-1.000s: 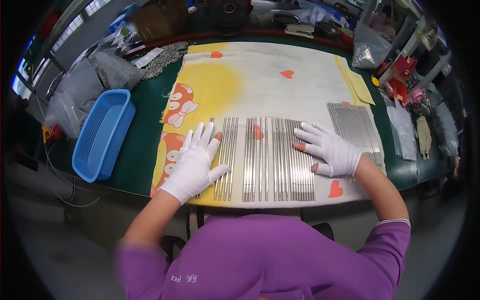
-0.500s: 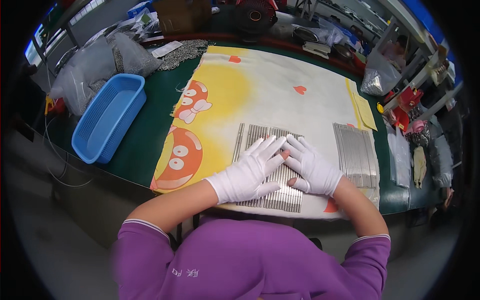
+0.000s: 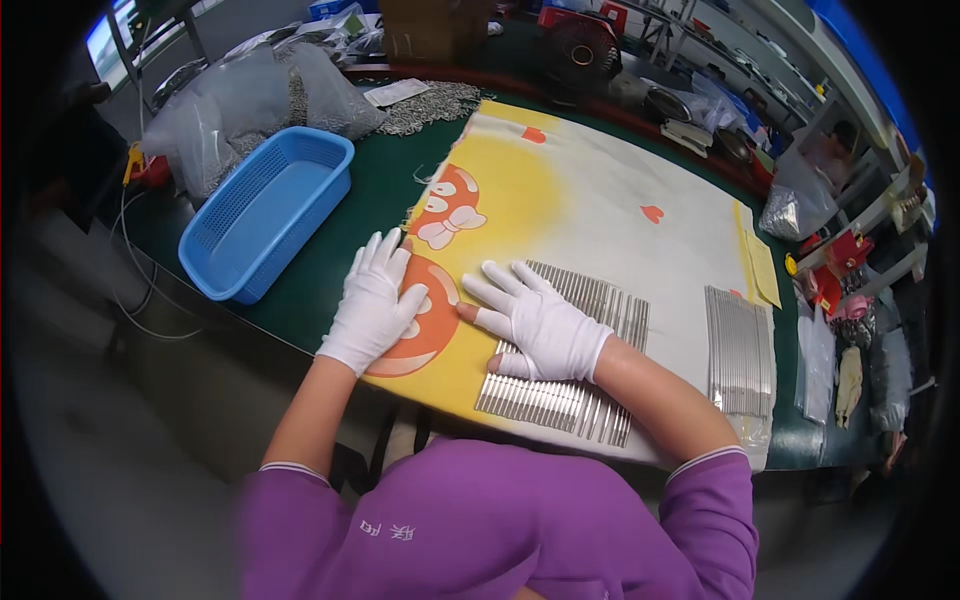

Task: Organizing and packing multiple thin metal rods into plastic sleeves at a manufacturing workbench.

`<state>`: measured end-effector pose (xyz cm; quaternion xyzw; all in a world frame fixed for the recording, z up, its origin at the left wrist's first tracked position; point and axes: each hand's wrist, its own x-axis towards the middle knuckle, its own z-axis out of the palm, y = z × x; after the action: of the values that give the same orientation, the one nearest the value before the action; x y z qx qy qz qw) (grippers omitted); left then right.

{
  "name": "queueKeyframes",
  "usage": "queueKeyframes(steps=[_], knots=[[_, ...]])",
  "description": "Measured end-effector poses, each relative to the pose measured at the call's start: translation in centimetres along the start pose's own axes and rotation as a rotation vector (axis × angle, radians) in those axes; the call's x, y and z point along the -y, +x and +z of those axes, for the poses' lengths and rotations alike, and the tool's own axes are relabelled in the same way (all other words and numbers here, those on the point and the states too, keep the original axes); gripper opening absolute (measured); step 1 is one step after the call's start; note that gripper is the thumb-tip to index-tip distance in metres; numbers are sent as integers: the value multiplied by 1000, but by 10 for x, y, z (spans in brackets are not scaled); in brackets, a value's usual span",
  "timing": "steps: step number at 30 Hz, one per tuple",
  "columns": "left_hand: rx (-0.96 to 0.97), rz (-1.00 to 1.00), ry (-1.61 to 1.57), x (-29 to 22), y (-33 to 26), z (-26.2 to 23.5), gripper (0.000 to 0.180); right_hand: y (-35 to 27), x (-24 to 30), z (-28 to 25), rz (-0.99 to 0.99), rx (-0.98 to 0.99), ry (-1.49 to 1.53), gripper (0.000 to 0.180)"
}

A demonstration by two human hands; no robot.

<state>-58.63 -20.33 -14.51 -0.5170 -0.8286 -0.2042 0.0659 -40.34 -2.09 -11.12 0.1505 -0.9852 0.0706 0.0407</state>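
Note:
My left hand (image 3: pixel 372 305), in a white glove with some fingertips bare, lies flat with fingers stretched on the orange cartoon print at the cloth's left part. My right hand (image 3: pixel 540 325), gloved the same way, rests open across a row of thin silvery metal rods (image 3: pixel 560 405), its fingers spread past the row's left edge. The palm hides part of that row. A second bundle of similar rods (image 3: pixel 740 350) lies side by side on the cloth farther right. Both groups sit on a yellow and white printed cloth (image 3: pixel 600 170).
A blue plastic basket (image 3: pixel 265 215) stands left of the cloth on the green table (image 3: pixel 385 165). Behind it are clear bags (image 3: pixel 225 110) and a heap of small metal parts (image 3: pixel 435 105). A fan (image 3: pixel 580 55) stands at the back. Plastic packets (image 3: pixel 815 365) lie at the right edge.
My left hand has moved off the rods, leftward onto the printed cloth. My right hand has shifted left across the row, which now lies more slanted. The head view has turned.

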Motion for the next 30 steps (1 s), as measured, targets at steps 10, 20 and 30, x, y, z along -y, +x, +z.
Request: queueKeyframes(steps=[10, 20, 30], knots=[[-177, -85, 22, 4, -4, 17, 43, 58, 9, 12, -58, 5, -53, 69], [-107, -113, 92, 6, 0, 13, 43, 0, 2, -4, -33, 48, -36, 67], [-26, -152, 136, 2, -12, 10, 43, -111, 0, -17, 95, 66, 43, 65]])
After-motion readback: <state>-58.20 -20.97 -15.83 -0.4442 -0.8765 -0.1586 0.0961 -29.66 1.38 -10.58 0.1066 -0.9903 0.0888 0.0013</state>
